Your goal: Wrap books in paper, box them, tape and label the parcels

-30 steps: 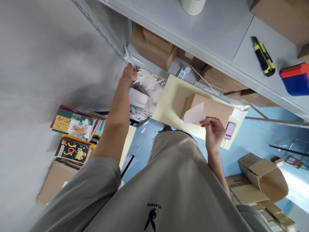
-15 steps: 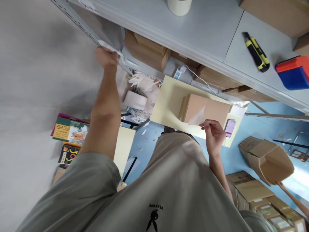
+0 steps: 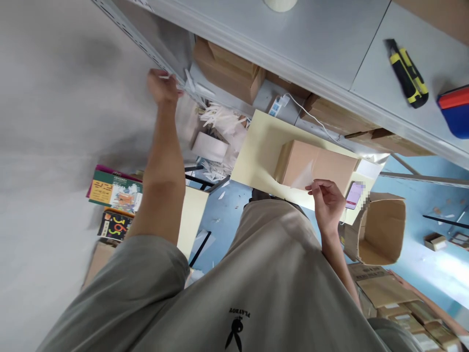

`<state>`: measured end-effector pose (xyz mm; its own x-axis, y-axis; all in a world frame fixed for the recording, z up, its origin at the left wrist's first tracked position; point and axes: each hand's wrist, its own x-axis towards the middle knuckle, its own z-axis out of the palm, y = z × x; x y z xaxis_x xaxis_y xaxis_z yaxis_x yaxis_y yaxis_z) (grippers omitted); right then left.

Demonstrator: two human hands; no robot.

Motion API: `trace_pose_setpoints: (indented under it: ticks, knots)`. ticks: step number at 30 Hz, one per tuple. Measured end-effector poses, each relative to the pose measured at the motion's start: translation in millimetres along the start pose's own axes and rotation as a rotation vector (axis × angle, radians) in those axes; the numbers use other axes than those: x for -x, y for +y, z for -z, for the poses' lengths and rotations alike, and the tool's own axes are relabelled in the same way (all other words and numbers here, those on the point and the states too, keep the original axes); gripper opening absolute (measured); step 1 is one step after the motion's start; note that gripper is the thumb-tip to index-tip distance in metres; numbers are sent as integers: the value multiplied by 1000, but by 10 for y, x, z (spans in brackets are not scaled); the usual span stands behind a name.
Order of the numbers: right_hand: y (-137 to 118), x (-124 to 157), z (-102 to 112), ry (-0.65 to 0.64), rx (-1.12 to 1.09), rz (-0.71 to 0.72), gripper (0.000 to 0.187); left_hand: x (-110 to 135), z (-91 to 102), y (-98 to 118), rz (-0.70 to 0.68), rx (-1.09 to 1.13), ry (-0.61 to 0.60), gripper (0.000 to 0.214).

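My left hand (image 3: 163,88) is beside the metal shelf upright, its fingers apart with nothing visible between them. Just right of it are thin white strips (image 3: 189,80), above a heap of white paper scraps (image 3: 223,120). Between the thumb and fingers of my right hand (image 3: 327,203) is a thin, translucent sheet (image 3: 305,176). That sheet hangs over the near side of a closed cardboard box (image 3: 318,161), which lies on a pale yellow board (image 3: 252,151). A phone (image 3: 354,194) with a lit screen lies to the right of this hand.
On the grey upper shelf (image 3: 293,44) are a yellow-black box cutter (image 3: 408,73), a red and blue object (image 3: 456,112) and a tape roll (image 3: 280,4). A power strip (image 3: 275,106) sits behind the board. Another person's arm (image 3: 425,303) is near stacked cartons (image 3: 388,288) and an open carton (image 3: 383,230).
My left hand has let go of a white strip, and its fingers have spread. My right hand still pinches the sheet. The open carton at right has shifted left and turned.
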<state>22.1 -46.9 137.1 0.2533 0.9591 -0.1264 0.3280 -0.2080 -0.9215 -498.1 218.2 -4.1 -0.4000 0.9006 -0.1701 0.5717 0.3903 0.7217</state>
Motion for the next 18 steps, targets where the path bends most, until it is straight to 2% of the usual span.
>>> trace_pose_setpoints:
  ticks: [1, 2, 4, 6, 8, 9, 11, 12, 14, 18]
  knots:
    - [14, -4, -14, -3, 12, 10, 29, 87, -102, 115, 194, 137, 92, 12]
    - [27, -10, -27, -3, 31, 26, 28, 252, -220, 247, 269, 280, 110, 13]
    - [43, -32, -47, 4, 93, 82, 26, 811, -486, 541, 246, 518, 22, 6]
    - [46, -70, -53, 17, 168, 182, 21, 1587, -756, 844, 124, 670, -207, 19]
    - [45, -116, -48, 31, 245, 325, 16, 2402, -991, 1131, 83, 783, -485, 39]
    - [50, -138, -42, 29, 286, 399, 15, 2766, -1090, 1263, 90, 811, -562, 48]
    - [79, -173, -28, 0, 362, 529, 14, 3332, -1261, 1493, 131, 862, -605, 55]
    - [105, -185, -19, -22, 392, 581, 14, 3525, -1338, 1587, 144, 892, -589, 57]
    - [176, -200, 6, -70, 419, 662, 14, 3753, -1486, 1726, 163, 938, -533, 59]
    - [359, -214, 86, -187, 424, 683, 16, 3887, -1740, 1835, 170, 916, -389, 52]
